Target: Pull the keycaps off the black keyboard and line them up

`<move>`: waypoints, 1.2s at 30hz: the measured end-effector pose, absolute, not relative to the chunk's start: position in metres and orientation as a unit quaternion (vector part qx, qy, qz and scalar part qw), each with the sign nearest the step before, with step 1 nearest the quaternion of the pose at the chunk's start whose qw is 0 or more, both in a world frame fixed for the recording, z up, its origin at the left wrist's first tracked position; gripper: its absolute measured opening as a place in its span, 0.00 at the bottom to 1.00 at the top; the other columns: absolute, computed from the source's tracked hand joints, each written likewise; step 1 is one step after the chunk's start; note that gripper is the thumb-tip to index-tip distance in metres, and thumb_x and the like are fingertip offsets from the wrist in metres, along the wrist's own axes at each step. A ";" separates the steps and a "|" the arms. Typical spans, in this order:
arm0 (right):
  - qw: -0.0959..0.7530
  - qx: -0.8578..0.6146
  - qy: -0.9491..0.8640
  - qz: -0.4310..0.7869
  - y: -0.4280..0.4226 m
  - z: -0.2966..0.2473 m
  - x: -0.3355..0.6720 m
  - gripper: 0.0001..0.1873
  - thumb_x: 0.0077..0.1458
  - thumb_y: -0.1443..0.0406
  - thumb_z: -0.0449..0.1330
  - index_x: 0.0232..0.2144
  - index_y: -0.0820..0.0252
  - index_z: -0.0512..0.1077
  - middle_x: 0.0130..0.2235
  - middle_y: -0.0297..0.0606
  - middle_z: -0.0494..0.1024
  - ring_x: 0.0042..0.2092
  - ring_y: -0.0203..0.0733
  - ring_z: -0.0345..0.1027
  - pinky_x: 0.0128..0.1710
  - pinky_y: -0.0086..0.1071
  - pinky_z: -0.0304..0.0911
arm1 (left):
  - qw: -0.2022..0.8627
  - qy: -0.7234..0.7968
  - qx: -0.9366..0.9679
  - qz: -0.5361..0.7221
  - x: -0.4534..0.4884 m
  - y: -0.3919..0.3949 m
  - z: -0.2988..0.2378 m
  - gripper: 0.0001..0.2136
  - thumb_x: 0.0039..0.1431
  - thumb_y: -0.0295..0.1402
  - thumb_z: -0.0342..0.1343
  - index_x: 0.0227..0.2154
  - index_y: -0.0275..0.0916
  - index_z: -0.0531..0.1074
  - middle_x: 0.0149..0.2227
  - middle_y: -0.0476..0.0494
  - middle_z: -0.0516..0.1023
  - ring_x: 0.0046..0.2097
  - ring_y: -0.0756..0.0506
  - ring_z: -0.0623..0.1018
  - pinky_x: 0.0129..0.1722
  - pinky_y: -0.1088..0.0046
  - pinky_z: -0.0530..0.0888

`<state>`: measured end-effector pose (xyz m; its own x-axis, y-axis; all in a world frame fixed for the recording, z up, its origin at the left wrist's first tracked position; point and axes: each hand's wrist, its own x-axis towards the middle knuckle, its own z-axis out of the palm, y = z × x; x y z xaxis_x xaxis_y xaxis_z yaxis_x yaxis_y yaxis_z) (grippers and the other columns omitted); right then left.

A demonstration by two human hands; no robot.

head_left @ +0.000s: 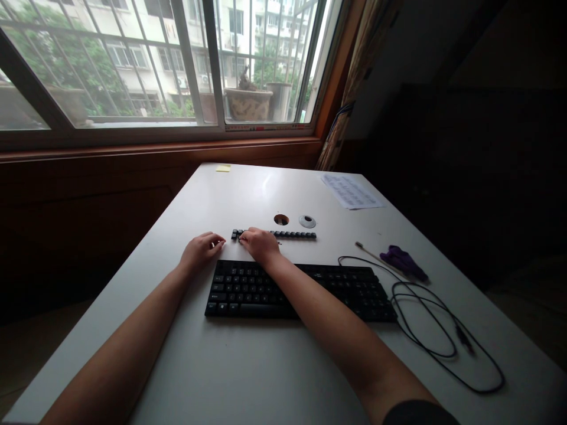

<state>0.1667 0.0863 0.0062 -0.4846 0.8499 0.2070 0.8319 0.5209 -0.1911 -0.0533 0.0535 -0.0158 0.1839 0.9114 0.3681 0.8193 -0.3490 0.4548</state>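
Observation:
A black keyboard (305, 289) lies on the white table (248, 366). Just beyond it runs a row of loose black keycaps (295, 235). My right hand (261, 244) rests on the left part of that row, its fingers curled down and pinched on a keycap near the row's left end. My left hand (201, 249) lies on the table just left of the row, fingers loosely curled, fingertips close to the first keycaps; nothing shows in it.
The keyboard's black cable (436, 330) loops on the table at the right. A purple tool (404, 262) and a thin stick (376, 255) lie beyond it. A cable hole (281, 219), its white cap (307, 221), a printed sheet (352, 191) and a yellow note (222, 168) sit farther back.

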 end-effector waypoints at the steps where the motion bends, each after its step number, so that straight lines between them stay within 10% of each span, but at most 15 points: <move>1: 0.137 -0.489 -0.861 0.032 0.086 0.006 0.167 0.16 0.66 0.57 0.51 0.44 0.49 0.77 0.44 0.36 0.78 0.42 0.41 0.74 0.43 0.32 0.64 | 0.077 0.564 0.766 0.299 -0.053 0.053 -0.016 0.10 0.62 0.38 0.53 0.37 0.42 0.78 0.35 0.46 0.78 0.33 0.47 0.76 0.35 0.72 0.71; 36: 0.144 -0.485 -0.862 0.037 0.083 0.008 0.167 0.16 0.66 0.57 0.51 0.49 0.44 0.76 0.45 0.35 0.79 0.44 0.41 0.74 0.45 0.32 0.65 | 0.028 0.529 0.812 0.243 -0.057 0.063 -0.033 0.19 0.62 0.41 0.54 0.56 0.48 0.72 0.45 0.40 0.70 0.45 0.39 0.69 0.50 0.58 0.68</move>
<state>0.1668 0.0833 0.0082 -0.4887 0.8461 0.2128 0.8250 0.5275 -0.2028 -0.0574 0.0633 -0.0331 0.3213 0.8737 0.3652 0.8462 -0.4380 0.3036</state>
